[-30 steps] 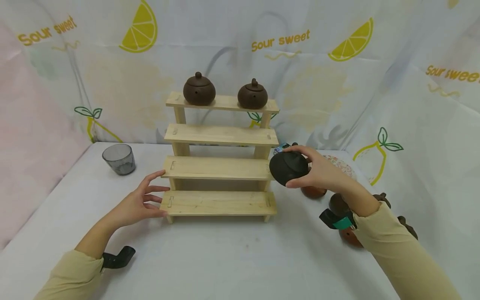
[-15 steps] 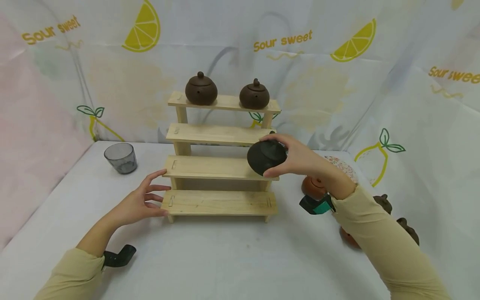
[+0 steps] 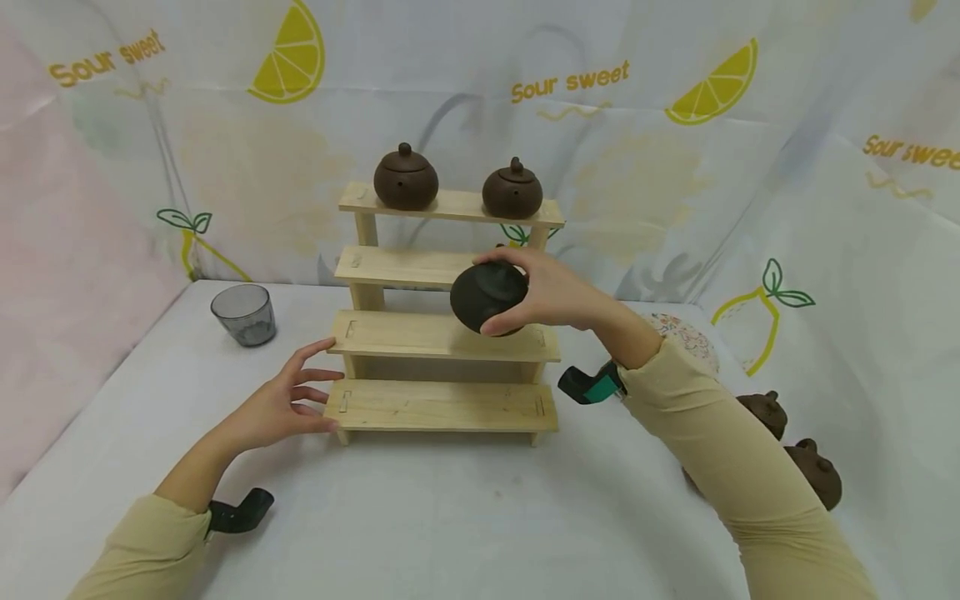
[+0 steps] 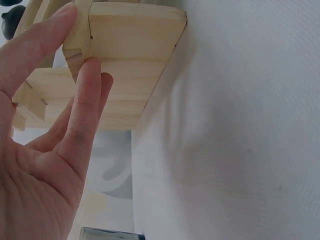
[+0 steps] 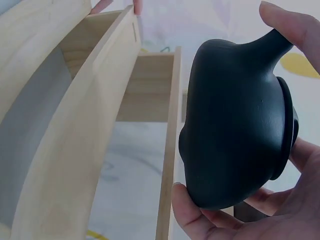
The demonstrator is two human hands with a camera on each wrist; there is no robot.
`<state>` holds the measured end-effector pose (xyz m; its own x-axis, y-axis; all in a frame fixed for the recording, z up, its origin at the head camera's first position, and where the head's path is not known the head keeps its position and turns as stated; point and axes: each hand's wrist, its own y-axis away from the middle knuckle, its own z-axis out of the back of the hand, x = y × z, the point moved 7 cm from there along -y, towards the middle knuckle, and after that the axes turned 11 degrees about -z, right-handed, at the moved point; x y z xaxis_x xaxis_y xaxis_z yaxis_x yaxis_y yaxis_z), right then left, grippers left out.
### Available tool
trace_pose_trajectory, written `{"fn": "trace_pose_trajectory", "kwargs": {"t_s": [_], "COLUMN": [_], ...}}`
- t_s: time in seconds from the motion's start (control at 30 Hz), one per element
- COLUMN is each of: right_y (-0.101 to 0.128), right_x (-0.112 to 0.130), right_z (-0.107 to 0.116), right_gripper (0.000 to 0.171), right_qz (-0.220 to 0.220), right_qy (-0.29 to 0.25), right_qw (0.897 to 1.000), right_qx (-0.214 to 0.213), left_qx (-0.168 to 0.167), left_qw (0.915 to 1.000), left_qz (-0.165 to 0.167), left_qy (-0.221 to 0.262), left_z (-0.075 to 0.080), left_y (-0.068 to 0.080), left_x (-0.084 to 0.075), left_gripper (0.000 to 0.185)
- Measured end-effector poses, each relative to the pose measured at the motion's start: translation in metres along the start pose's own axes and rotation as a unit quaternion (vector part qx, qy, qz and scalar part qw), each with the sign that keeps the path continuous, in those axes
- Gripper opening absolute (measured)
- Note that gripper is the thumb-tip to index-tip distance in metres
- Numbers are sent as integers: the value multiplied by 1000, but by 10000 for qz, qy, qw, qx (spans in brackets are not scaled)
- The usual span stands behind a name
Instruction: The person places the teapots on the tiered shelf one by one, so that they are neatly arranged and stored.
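**Three views on one rack**

My head camera looks forward and down at the four-tier pale wooden step rack (image 3: 446, 333) from mid-distance. My left wrist view sits close against its bottom corner (image 4: 130, 45); my right wrist view looks closely along its boards (image 5: 100, 100). All three share it.

Black teapot (image 5: 235, 125) beside wooden shelf (image 5: 75, 125)

Left hand (image 3: 281, 406) flat, fingers straight; right hand (image 3: 551, 292) curled, raised
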<state>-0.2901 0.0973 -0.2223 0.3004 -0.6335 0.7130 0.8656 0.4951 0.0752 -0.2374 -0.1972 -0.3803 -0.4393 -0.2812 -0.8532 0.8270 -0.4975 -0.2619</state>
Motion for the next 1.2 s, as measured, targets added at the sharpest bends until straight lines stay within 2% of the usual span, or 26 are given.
{"fn": "trace_pose_trajectory", "kwargs": {"t_s": [0.2, 0.5, 0.73, 1.0, 1.2], "right_y": [-19, -51, -71, -88, -97], "right_x": [15, 36, 44, 46, 48], "right_z": [-9, -24, -32, -42, -44], "right_gripper": [78, 73, 70, 73, 73], "right_qz": [47, 411, 370, 93, 232], "right_qy": [203, 125, -14, 93, 270], "right_qw": [9998, 9987, 9985, 9981, 9966], "right_qx": [77, 264, 392, 597, 745], "left_qx": [-5, -11, -2, 22, 10], "left_qw": [10000, 10000, 9999, 9999, 10000], "left_qz": [41, 10, 87, 83, 61], "left_qy": [61, 7, -59, -58, -29], "left_z": [0, 1, 1, 0, 1], "left_y": [1, 2, 2, 2, 3], "left_x": [0, 0, 0, -3, -5], "left_gripper": [108, 107, 107, 106, 105]}}
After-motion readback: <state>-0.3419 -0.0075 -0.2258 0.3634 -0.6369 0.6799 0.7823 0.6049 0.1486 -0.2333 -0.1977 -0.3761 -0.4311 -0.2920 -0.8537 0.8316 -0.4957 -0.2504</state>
